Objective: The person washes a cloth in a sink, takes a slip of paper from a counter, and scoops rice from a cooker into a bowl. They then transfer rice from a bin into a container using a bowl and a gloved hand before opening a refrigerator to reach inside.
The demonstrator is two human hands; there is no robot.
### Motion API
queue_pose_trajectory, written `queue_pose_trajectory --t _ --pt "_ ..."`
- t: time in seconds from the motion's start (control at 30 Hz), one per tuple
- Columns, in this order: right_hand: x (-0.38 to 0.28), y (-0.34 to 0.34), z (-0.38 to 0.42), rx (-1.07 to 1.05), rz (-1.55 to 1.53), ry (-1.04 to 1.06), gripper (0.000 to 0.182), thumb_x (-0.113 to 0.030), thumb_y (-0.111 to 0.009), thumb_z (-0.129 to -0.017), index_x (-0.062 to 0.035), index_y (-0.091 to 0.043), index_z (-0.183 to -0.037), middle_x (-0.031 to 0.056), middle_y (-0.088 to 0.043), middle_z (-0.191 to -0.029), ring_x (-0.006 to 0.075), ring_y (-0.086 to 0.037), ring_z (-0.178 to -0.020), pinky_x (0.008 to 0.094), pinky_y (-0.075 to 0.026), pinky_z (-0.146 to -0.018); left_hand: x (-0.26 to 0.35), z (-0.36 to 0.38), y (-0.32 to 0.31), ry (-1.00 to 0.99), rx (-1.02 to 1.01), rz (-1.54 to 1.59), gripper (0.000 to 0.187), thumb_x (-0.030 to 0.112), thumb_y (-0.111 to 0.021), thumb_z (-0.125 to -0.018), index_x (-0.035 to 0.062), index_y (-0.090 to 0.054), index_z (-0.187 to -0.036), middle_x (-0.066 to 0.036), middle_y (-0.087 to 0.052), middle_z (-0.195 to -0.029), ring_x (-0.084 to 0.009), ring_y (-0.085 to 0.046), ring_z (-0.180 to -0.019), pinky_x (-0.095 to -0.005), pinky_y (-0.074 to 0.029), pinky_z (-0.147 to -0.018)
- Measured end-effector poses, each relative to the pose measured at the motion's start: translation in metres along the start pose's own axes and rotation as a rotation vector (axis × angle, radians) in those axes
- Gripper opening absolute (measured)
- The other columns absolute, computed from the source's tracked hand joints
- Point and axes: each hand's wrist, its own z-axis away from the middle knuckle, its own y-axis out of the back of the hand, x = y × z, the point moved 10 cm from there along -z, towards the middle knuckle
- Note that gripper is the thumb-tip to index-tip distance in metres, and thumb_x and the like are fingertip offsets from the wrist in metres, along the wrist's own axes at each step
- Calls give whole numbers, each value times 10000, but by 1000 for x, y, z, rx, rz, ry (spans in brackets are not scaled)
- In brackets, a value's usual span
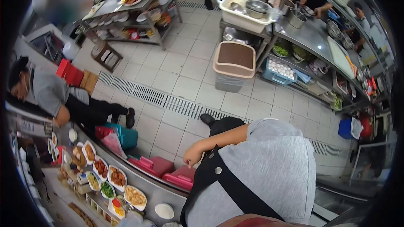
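The wearer's own hands are both out of frame, so their grip cannot be told. The nearest hand (192, 158) belongs to a person in a grey shirt (269, 172) and black apron strap; it is loosely curled, wrist bent, holding nothing. Just below it on the tiled floor (181, 71) lies a red plastic box (182, 178), glossy, low and lidded, against the steel counter (156, 192). Its long axis follows the counter edge, pointing up-left toward a second red box (151, 164)
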Motion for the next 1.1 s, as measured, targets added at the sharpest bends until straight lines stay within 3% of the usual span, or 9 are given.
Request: queue_pose_trajectory --t 0.07,0.13,0.23,0.57,0.7,0.83,0.93,1.03,1.1 --pt "33 37 34 175 31 -70 308 -319 -553 -798 -34 -582 -910 160 -604 -857 301 -571 -823 386 -440 -708 26 31 -118 230 -453 327 287 95 -412 -874 -3 -499 -1130 -149 -522 -1124 -261 -524 -968 -334 -422 -838" --pt "73 83 77 342 28 -128 320 -338 -542 -803 -43 -580 -921 148 -607 -866 297 -570 -832 383 -441 -713 177 74 -212 -231 -773 288 238 85 -503 -832 -6 -558 -1046 -134 -584 -954 -228 -566 -814 -296 -449 -718" --pt "131 169 197 659 -95 -341 334 -346 -552 -790 -50 -586 -942 149 -611 -899 285 -571 -855 370 -442 -740 279 148 -325 -257 -1227 518 210 72 -529 -810 30 -588 -1008 -119 -601 -835 -208 -583 -743 -292 -458 -636" --pt "283 298 788 2361 108 -1331 599 -287 -650 -695 -18 -407 -1172 246 -424 -1120 413 -444 -1017 419 -389 -864 586 252 -504 -747 -1504 669 217 101 -547 -796 43 -599 -999 -122 -603 -808 -202 -577 -682 -283 -450 -568" --pt "274 319 866 2515 413 -1482 638 -335 -660 -681 -67 -404 -1201 231 -400 -1159 398 -417 -1045 416 -383 -873 690 281 -519 -843 -1577 836 209 104 -549 -796 59 -603 -993 -110 -602 -815 -198 -575 -682 -284 -442 -567" --pt "323 352 882 1994 500 -1815 523 -305 -635 -703 -135 -471 -1169 197 -469 -1126 361 -466 -1011 415 -414 -837 732 322 -551 -1022 -1782 880 217 108 -578 -779 62 -603 -989 -111 -602 -817 -197 -577 -666 -276 -445 -580" --pt "333 350 912 2350 450 -1484 240 -241 -574 -784 -60 -597 -940 109 -609 -724 259 -600 -700 327 -471 -707 752 329 -604 -1038 -1891 871 204 109 -574 -787 41 -604 -977 -110 -606 -829 -185 -577 -684 -270 -447 -588" --pt "313 354 922 2793 257 -738 200 -183 -525 -812 -13 -596 -890 129 -615 -770 185 -592 -715 314 -472 -676 794 334 -663 -1028 -1952 949 191 118 -564 -800 32 -611 -964 -94 -617 -850 -157 -577 -727 -257 -441 -601" --pt "287 379 898 2787 82 -666 265 -243 -483 -862 -5 -596 -880 69 -618 -765 136 -575 -706 257 -460 -653 854 337 -682 -1033 -1930 1073 191 117 -564 -801 29 -611 -963 -85 -611 -844 -149 -571 -756 -248 -434 -619"
